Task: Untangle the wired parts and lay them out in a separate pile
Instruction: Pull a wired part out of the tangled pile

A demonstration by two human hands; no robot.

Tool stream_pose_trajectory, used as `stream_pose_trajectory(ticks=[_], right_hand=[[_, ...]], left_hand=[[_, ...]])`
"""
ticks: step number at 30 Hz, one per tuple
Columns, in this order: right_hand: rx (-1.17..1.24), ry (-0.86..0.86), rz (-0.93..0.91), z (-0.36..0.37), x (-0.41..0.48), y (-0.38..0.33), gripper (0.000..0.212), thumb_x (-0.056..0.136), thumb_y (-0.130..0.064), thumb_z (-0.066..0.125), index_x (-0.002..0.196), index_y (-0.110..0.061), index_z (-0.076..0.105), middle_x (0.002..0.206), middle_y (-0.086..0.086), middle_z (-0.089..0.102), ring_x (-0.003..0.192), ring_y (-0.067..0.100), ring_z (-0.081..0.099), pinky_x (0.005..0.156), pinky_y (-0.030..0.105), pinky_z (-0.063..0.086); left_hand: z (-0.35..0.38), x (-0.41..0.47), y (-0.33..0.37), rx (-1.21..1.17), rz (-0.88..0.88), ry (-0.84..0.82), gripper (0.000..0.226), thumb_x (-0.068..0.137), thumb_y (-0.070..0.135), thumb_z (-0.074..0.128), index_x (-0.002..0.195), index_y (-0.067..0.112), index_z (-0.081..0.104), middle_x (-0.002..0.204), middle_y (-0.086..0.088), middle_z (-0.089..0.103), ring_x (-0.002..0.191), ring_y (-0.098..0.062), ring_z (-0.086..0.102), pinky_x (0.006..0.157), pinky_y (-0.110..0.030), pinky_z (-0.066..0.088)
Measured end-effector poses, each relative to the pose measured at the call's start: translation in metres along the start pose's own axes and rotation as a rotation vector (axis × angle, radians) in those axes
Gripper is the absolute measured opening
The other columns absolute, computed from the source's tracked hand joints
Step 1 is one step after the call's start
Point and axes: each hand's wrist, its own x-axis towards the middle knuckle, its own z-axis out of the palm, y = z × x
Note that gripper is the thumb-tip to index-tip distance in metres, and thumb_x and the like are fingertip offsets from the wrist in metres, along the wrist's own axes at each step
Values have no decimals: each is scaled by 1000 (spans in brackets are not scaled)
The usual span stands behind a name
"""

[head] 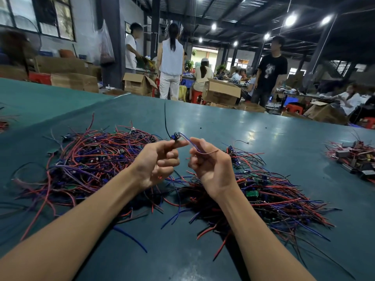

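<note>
Left forearm in from 7 o'clock, right from 5; left hand [156,165] and right hand [211,171] raised close together, fingers curled, both pinching one wired part [175,137].

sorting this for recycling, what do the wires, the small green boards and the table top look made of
Wires: plastic-looking insulation in red, blue and black, smooth and bendy; the core is not visible.
Green boards: stiff and flat, probably green-coated circuit-board laminate.
Table top: a teal sheet, likely vinyl or rubber, since it shines under the lamps.
</note>
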Motion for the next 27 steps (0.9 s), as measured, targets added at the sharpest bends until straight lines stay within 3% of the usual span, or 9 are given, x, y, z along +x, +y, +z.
stream_pose_trajectory(ticks=[3, 6, 9, 11, 14, 17, 21, 23, 27], right_hand=[[109, -32, 32, -2, -4, -2, 32, 86, -27, 61, 91, -1, 79, 78, 10, 67, 61, 16, 57, 57, 26, 46], [254, -23, -15, -3, -6, -6, 28, 83, -12, 60, 102, 1, 76, 89, 13, 70, 69, 18, 64, 60, 26, 51], [86, 30, -36, -2, -3, -7, 35, 88, 7, 52, 117, -3, 69, 104, 16, 68, 73, 18, 65, 59, 23, 51], [-100, 32, -58, 0, -3, -2, 41, 88, 15, 55, 120, -6, 68, 102, 10, 69, 75, 18, 62, 60, 24, 46], [-315, 34, -122, 3, -3, 4, 45, 85, 7, 70, 125, -11, 70, 88, 1, 66, 76, 20, 50, 61, 28, 37], [-362, 46, -147, 6, -4, 6, 48, 78, -11, 82, 124, -18, 73, 89, 12, 56, 78, 25, 46, 62, 31, 40], [-310, 82, -179, 11, -6, 5, 37, 75, -24, 82, 111, -17, 79, 89, 16, 61, 85, 30, 48, 81, 46, 40], [-259, 108, -187, 12, -7, 4, 33, 76, -29, 79, 105, -13, 81, 89, 16, 69, 86, 33, 53, 83, 49, 39], [-238, 107, -192, 12, -9, -2, 33, 79, -35, 76, 98, -9, 81, 62, 3, 62, 69, 27, 56, 77, 43, 44]], left_hand=[[0, -3, -8, 32, -25, -33, 37, 97, 21, 45, 97, 10, 80, 65, 3, 36, 37, -2, 27, 24, -12, 20], [2, -5, -10, -25, -44, -88, 37, 95, 24, 47, 112, 8, 77, 65, 2, 38, 40, -3, 29, 24, -13, 23], [4, -5, -10, -54, 0, -86, 39, 93, 26, 50, 121, 7, 70, 65, 1, 41, 41, -4, 32, 24, -14, 25], [6, -6, -10, -20, 43, -62, 38, 92, 28, 51, 119, 10, 70, 65, 1, 42, 41, -5, 33, 26, -15, 27], [5, -8, -10, 50, 87, -66, 40, 93, 30, 49, 117, 11, 75, 65, 1, 43, 42, -6, 36, 29, -18, 32], [5, -12, -14, 196, 73, -98, 39, 97, 34, 46, 112, 11, 75, 66, 0, 43, 43, -8, 37, 34, -19, 36], [9, -15, -20, 350, 98, -107, 30, 92, 39, 55, 83, 15, 72, 68, -3, 47, 44, -10, 41, 38, -23, 41], [9, -13, -21, 328, 118, -100, 31, 89, 35, 56, 90, 11, 75, 67, -3, 50, 46, -11, 43, 40, -25, 44], [6, -11, -22, 269, 17, -176, 50, 86, 37, 51, 112, 1, 74, 74, -7, 57, 58, -17, 53, 56, -37, 55]])
